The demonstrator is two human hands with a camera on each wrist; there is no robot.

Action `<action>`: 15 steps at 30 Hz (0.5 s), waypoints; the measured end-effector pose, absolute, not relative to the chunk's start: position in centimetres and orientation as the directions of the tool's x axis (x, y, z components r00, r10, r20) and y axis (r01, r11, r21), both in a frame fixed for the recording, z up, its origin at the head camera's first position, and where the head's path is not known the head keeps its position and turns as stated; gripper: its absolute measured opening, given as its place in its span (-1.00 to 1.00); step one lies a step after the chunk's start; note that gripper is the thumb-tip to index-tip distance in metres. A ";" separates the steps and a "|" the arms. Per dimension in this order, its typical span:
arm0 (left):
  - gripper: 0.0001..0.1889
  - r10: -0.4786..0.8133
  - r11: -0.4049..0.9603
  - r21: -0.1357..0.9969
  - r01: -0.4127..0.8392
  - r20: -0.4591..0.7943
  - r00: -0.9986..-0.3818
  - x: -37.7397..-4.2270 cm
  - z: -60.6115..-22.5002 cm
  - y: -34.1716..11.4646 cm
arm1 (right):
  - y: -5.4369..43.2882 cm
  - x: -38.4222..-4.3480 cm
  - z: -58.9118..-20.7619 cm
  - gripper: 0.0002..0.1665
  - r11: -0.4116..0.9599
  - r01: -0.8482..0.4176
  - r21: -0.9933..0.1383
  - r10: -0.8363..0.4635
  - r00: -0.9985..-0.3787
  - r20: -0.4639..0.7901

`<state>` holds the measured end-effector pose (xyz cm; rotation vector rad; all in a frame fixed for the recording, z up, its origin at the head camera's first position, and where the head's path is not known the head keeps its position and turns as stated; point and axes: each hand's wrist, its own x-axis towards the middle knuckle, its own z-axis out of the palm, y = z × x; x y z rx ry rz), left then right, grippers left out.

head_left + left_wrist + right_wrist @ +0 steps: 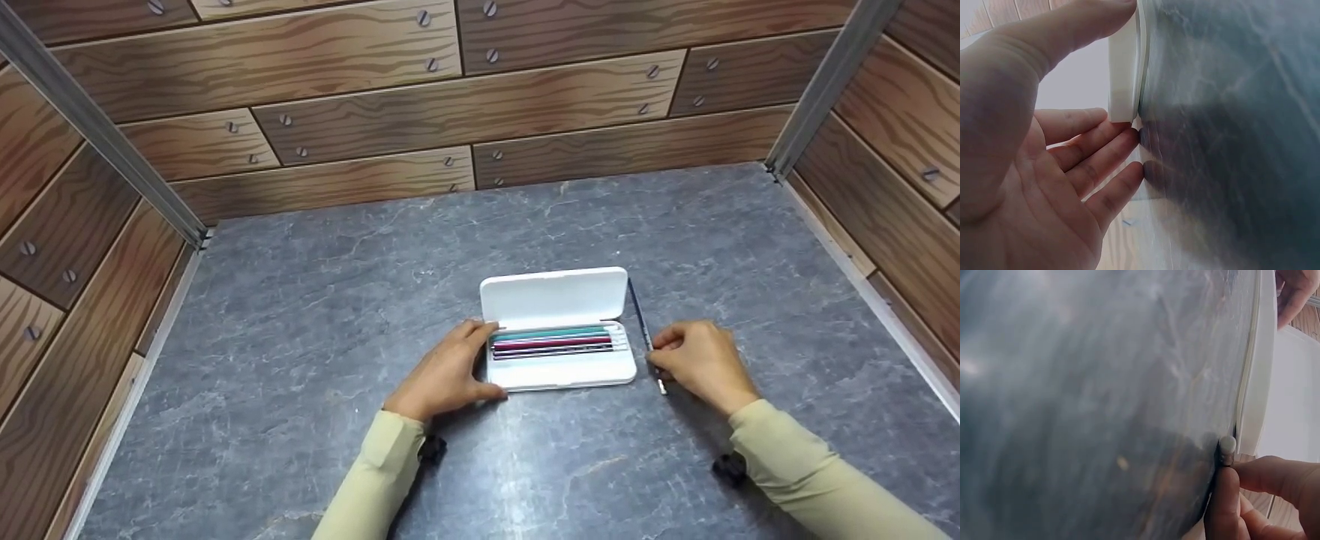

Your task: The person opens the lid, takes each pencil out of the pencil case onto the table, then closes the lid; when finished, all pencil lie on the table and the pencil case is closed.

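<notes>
A white pencil case (559, 373) lies with its lid (555, 300) raised at the back. Inside, several pencils (551, 343) in green, red and dark colours lie side by side, their whitish ends to the right. My left hand (448, 367) holds the case's left end, thumb along the front edge and fingertips at the side and rear corner. Just right of the case, my right hand (701, 360) pinches a dark blue pencil (640, 313) between thumb and fingers near its white-tipped end. In the right wrist view, that pale round end (1228, 444) shows above the pinching fingertips, beside the case.
Everything stands on a grey marbled tabletop (315, 337). Wood-patterned panels (360, 97) enclose it at the back and both sides, with metal posts (832, 90) at the corners. Dark wrist devices (729, 469) sit under the sleeves.
</notes>
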<state>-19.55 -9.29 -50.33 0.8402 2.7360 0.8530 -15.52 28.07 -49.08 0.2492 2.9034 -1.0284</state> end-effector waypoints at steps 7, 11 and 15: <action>0.06 0.556 0.675 0.569 0.469 0.026 -0.831 -19.5 -50.3 -9.4 | 27.9 -15.6 -49.2 -0.72 0.754 0.168 -0.635 0.127 -0.986 -0.110; 0.06 0.558 0.672 0.573 0.470 0.026 -0.829 -19.5 -50.3 -9.4 | 27.9 -15.6 -48.7 -0.69 0.736 0.161 -0.658 0.129 -0.987 -0.098; 0.06 0.558 0.671 0.578 0.465 0.019 -0.830 -19.4 -50.3 -9.3 | 27.9 -15.6 -46.5 -0.67 0.737 0.064 -0.673 0.105 -0.994 0.020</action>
